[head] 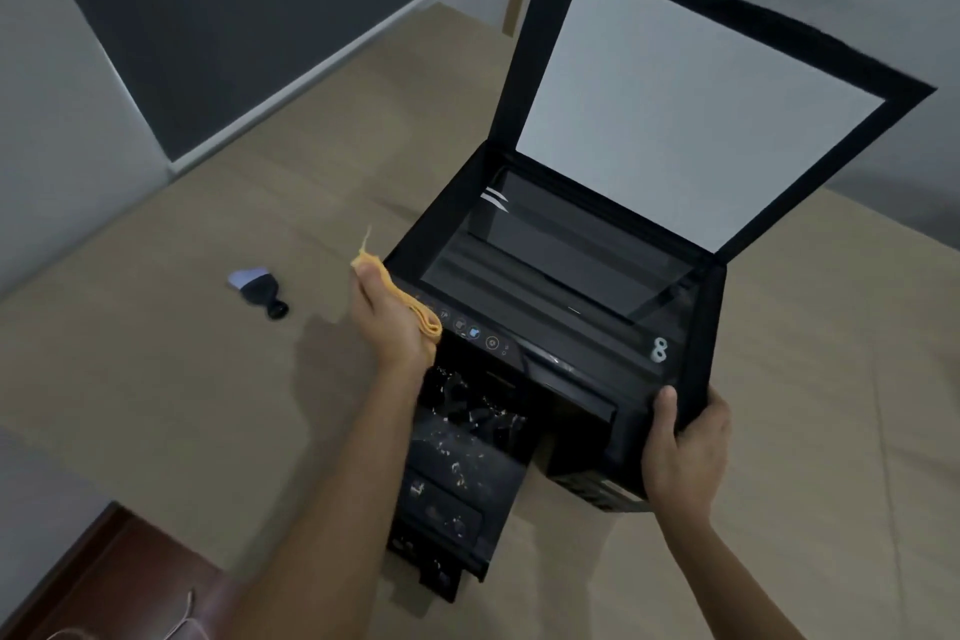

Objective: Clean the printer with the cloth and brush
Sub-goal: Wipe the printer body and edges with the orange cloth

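A black printer (696, 327) stands on a tan surface with its scanner lid (675, 94) raised, showing the white pad and the dark glass. Its front tray (457, 478) is pulled out and speckled with pale debris. My left hand (387, 317) presses a folded yellow cloth (415, 309) against the printer's front left corner, by the control panel. My right hand (685, 447) grips the printer's front right corner. A small black brush (260, 288) with pale bristles lies on the surface, left of the printer and apart from both hands.
The tan surface (208, 379) stretches left and in front of the printer. Grey walls with a dark panel (234, 16) rise behind. A dark red-brown floor or furniture edge (104, 577) shows at the lower left with a thin pale cord.
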Action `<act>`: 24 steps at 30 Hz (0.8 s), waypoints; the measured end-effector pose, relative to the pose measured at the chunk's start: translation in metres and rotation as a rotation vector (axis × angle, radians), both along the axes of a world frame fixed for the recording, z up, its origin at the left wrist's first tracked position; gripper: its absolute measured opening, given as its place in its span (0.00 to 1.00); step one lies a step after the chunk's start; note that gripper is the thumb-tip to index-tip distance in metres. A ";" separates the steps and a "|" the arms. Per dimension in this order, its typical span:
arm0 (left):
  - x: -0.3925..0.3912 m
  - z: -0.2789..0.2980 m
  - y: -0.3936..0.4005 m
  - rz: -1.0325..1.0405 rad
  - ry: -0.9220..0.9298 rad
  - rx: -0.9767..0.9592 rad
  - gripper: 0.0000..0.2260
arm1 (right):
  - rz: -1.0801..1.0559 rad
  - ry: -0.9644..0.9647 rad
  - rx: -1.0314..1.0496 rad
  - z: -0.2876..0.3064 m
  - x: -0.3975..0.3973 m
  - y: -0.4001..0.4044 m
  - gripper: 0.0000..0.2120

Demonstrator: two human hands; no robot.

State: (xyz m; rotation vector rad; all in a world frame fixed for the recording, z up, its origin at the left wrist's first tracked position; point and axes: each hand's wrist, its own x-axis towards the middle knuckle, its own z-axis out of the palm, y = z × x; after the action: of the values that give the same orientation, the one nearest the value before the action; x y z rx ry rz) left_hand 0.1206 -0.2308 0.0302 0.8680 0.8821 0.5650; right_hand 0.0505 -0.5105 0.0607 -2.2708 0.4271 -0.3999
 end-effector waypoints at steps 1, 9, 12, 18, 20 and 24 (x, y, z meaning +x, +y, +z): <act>0.001 0.003 0.015 -0.061 -0.004 -0.076 0.20 | 0.000 -0.007 -0.005 0.001 0.000 0.000 0.30; -0.015 -0.042 0.026 -0.314 0.288 -0.346 0.14 | -0.009 0.024 0.009 -0.006 -0.002 -0.002 0.30; -0.017 -0.023 0.012 -0.301 0.258 -0.356 0.21 | -0.006 0.024 0.011 -0.004 -0.002 -0.002 0.29; 0.001 -0.014 0.033 -0.279 0.074 -0.122 0.16 | -0.025 0.024 -0.010 -0.002 0.000 -0.002 0.27; 0.002 -0.021 0.043 -0.374 0.159 -0.138 0.19 | -0.022 0.023 -0.017 -0.002 -0.001 -0.002 0.27; -0.002 -0.030 0.043 -0.493 0.220 -0.254 0.17 | -0.031 0.046 -0.067 -0.001 -0.001 0.001 0.29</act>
State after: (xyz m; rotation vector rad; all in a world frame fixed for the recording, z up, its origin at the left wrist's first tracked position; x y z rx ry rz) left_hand 0.1188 -0.1874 0.0001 0.8828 0.8739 -0.0720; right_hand 0.0494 -0.5099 0.0597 -2.3448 0.4798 -0.3831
